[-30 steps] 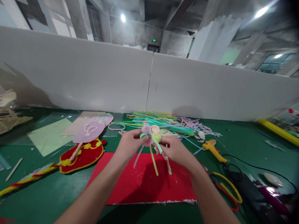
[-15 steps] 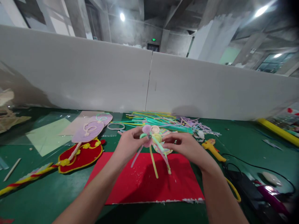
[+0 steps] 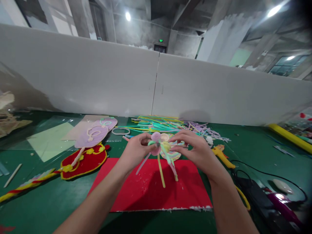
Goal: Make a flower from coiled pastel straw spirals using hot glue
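Over the red sheet [image 3: 146,191], a pastel pipe-cleaner flower [image 3: 156,148] is held up, with coiled pink, peach, yellow and green petals. Its pink, yellow and green stems hang down. My left hand [image 3: 136,146] pinches the flower from the left, thumb in front. On the other side, my right hand [image 3: 192,146] has its thumb and fingertips around the edge of the yellow and peach petals; the exact contact is hard to see. Behind the flower lies a round, striped pastel coil [image 3: 175,156], partly covered by the stems and my right hand.
Loose pastel pipe cleaners [image 3: 158,125] lie along the white partition [image 3: 109,78]. At left are a red-and-yellow fuzzy piece [image 3: 85,162], a purple piece [image 3: 96,135] and a pale green sheet [image 3: 52,141]. A yellow-orange glue gun [image 3: 223,156] and black cable [image 3: 273,172] sit at right.
The flower has shifted slightly to the right and turned a little. My right hand's fingers have risen and spread from the stems towards the petals. My left hand keeps its pinch.
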Demonstrator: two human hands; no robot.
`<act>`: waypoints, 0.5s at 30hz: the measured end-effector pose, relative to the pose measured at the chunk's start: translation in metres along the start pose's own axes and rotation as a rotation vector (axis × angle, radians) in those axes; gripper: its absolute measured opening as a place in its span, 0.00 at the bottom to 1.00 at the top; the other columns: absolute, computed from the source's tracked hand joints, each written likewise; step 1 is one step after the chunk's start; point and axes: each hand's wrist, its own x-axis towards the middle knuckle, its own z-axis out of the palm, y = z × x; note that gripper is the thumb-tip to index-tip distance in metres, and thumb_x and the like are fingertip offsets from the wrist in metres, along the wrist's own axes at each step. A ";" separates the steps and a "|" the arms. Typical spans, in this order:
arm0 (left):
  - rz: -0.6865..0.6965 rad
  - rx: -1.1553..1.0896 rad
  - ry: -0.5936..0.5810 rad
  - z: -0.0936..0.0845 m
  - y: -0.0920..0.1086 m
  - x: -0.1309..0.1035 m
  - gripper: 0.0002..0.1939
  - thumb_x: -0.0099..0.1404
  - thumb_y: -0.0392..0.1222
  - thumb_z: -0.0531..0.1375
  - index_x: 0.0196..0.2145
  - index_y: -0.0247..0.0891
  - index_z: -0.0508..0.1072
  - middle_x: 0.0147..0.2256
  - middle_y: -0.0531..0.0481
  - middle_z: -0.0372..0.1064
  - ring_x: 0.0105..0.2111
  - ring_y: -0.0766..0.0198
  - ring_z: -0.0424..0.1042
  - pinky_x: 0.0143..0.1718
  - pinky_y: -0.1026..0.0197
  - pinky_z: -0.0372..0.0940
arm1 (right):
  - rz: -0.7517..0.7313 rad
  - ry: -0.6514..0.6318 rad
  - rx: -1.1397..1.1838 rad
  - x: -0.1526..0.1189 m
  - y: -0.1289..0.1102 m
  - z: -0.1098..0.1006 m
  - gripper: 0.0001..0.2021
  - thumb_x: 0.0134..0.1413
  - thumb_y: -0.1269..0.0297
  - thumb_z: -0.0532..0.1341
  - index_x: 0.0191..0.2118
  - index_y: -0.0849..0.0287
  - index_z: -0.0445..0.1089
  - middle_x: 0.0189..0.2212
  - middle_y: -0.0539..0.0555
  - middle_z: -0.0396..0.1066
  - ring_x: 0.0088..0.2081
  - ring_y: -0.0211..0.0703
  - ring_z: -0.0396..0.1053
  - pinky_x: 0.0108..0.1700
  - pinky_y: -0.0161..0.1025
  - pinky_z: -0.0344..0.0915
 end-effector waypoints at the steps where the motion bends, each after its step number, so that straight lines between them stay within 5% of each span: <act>1: 0.003 0.000 -0.015 0.000 0.000 0.000 0.08 0.48 0.34 0.62 0.28 0.34 0.68 0.26 0.53 0.70 0.26 0.67 0.69 0.30 0.65 0.61 | -0.017 -0.012 0.006 0.000 0.000 0.000 0.07 0.50 0.66 0.62 0.37 0.54 0.71 0.35 0.51 0.69 0.40 0.40 0.66 0.42 0.38 0.63; 9: 0.023 0.017 -0.118 0.006 -0.004 -0.003 0.07 0.48 0.33 0.61 0.27 0.35 0.67 0.24 0.55 0.68 0.24 0.69 0.66 0.28 0.66 0.60 | -0.167 -0.048 -0.002 0.000 -0.001 0.013 0.06 0.54 0.69 0.58 0.33 0.53 0.72 0.34 0.52 0.69 0.39 0.40 0.66 0.41 0.39 0.63; 15: 0.120 0.224 -0.157 0.005 -0.011 -0.006 0.07 0.51 0.38 0.61 0.29 0.36 0.68 0.22 0.56 0.65 0.23 0.68 0.65 0.25 0.66 0.58 | -0.108 -0.014 -0.011 0.003 0.000 0.024 0.05 0.50 0.72 0.61 0.31 0.54 0.72 0.46 0.54 0.65 0.49 0.45 0.62 0.50 0.46 0.59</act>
